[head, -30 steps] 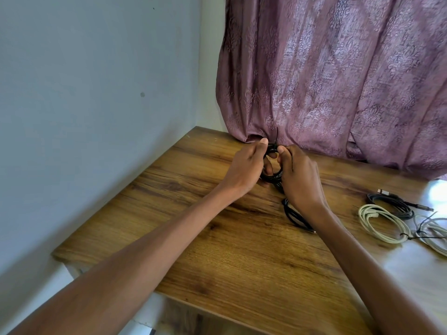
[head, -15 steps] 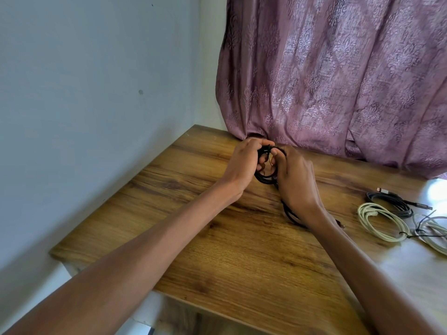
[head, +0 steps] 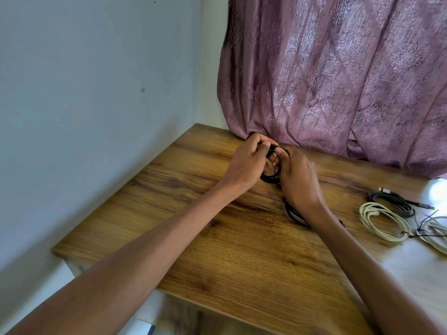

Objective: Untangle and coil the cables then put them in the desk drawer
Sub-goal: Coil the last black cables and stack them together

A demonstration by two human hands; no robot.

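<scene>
Am seeing both hands meeting near back edge of brown wood-grain desk top (head: 217, 250), just before mauve patterned curtain (head: 338, 81). My left hand (head: 246, 163) curling fingers round top of thin black cable coil (head: 268, 177), my right hand (head: 298, 176) pinching same coil from other side. Rest of black cable trailing under right wrist onto desk. Cream coiled cable (head: 382, 223) lying near right edge, dark grey coiled cable (head: 394, 201) just behind it, pale cable bundle (head: 435, 234) at far right
</scene>
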